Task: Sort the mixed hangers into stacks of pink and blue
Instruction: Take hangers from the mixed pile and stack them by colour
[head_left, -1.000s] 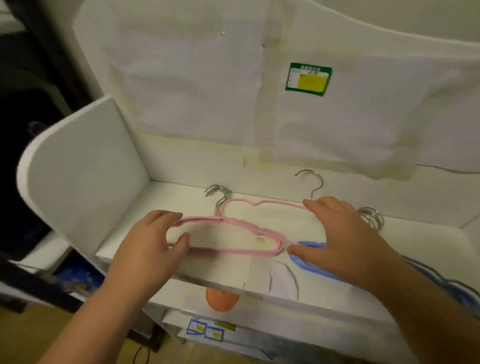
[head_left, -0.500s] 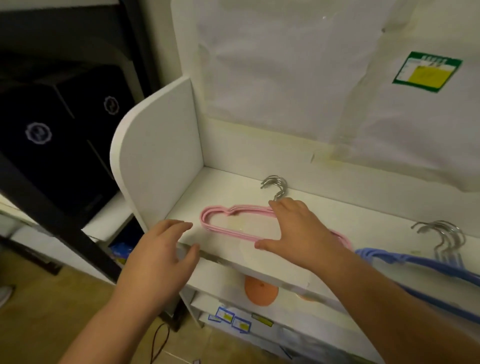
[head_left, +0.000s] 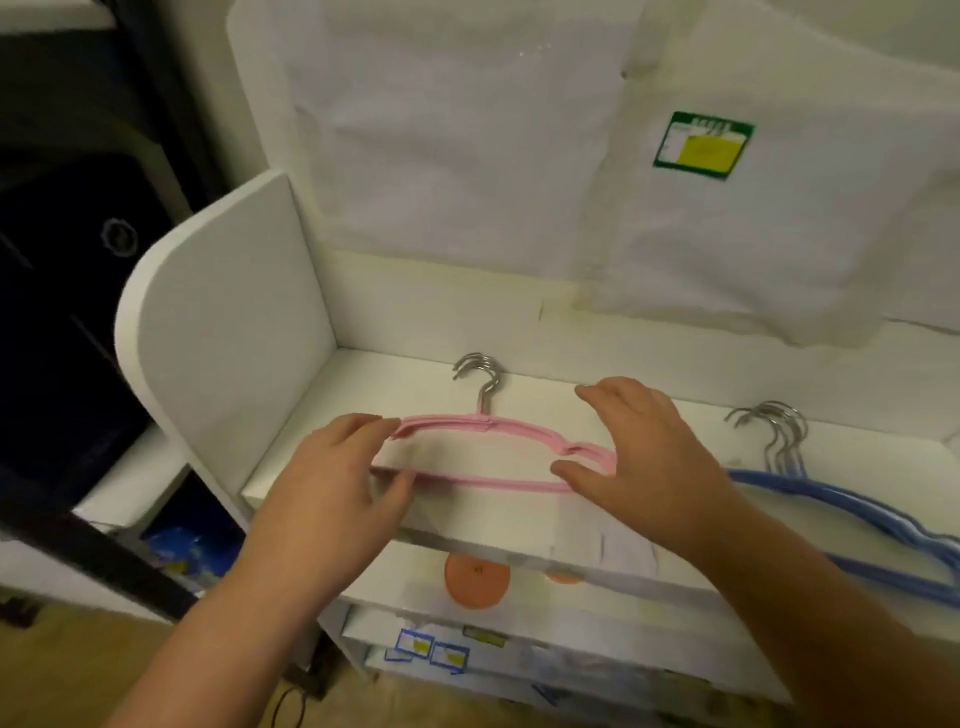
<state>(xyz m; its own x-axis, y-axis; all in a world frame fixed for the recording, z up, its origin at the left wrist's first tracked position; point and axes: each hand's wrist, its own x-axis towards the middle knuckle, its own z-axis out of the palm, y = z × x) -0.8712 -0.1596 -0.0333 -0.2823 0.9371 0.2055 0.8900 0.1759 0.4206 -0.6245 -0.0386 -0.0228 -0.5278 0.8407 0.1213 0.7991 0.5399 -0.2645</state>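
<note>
Centrally, a white shelf (head_left: 519, 525) spans the frame from the middle left to the right edge, with an upright white side panel (head_left: 218, 332) rising at its left end and a pale sheet-covered back wall (head_left: 467, 156) filling the upper half. A green and yellow label (head_left: 702, 145) sits on that wall in the upper right. Both forearms enter from the bottom edge. The blue hangers (head_left: 852, 514) lie stacked at the right edge of the shelf, their metal hooks bunched toward the back wall. The pink hangers (head_left: 498, 431) lie stacked at the centre of the frame, hooks pointing to the back wall. The left hand (head_left: 332, 483) is pinched on the left end of the pink stack, thumb under and fingers over. The right hand (head_left: 639, 457) rests at the right end of that stack, fingers spread and loosely curved over it, thumb touching the lower bar. An orange disc (head_left: 477, 579) shows below the shelf edge.
</note>
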